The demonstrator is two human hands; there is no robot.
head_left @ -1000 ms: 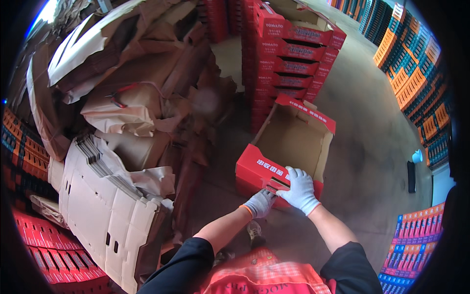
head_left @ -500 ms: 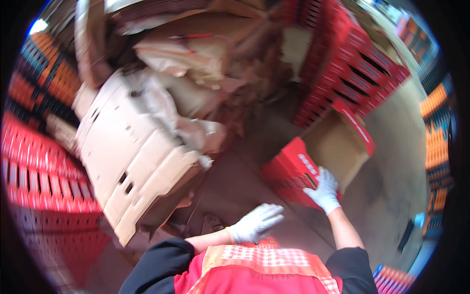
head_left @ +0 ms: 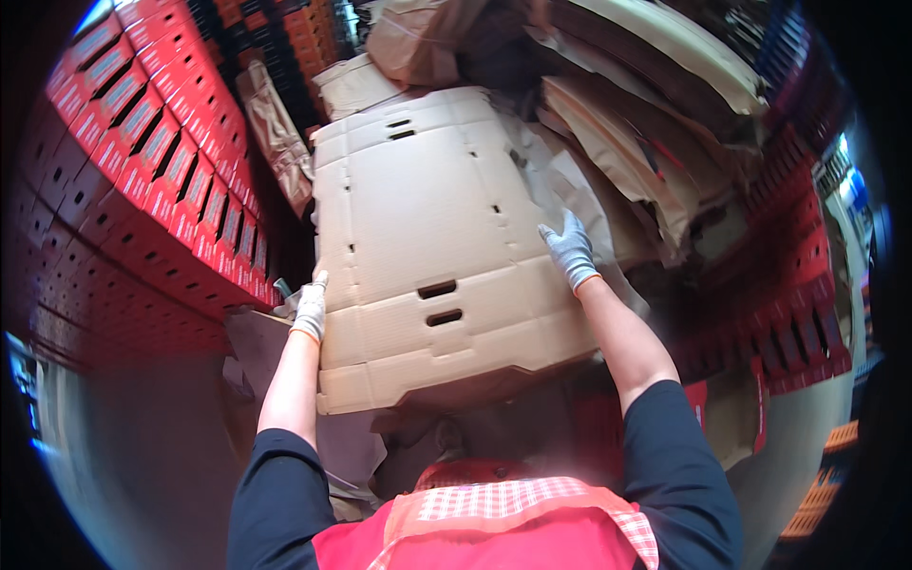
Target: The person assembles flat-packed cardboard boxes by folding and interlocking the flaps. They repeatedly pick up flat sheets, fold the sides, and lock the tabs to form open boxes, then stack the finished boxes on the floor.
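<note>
Both gloved hands grasp the flattened cardboard sheet atop the cardboard heap — left hand on its left edge, right hand on its right — likely light, bendy, best gripped at opposite edges.

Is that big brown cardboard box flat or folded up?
Flat. The cardboard box lies spread as one creased sheet, slots showing, left hand and right hand at its edges.

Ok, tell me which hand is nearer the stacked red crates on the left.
Left. The left hand grips the flattened cardboard edge beside the red crates; the right hand holds its far edge.
</note>
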